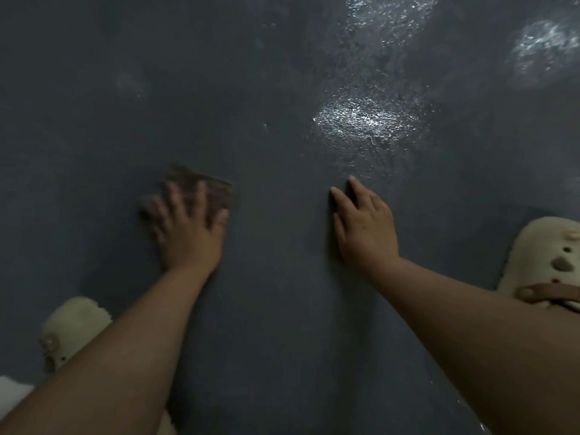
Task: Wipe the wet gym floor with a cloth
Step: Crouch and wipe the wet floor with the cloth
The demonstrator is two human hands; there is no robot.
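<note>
Dark wet floor (282,89): left hand (188,227) presses flat a blurred brown cloth (216,189); right hand (364,227) open.

1. Left hand (188,227): palm down, fingers spread and straight, blurred in the head view.
2. Right hand (364,227): palm down, fingers straight and close together.
3. Both forearms: bare, extended forward from the lower frame edge, well apart, roughly level with each other.
</note>
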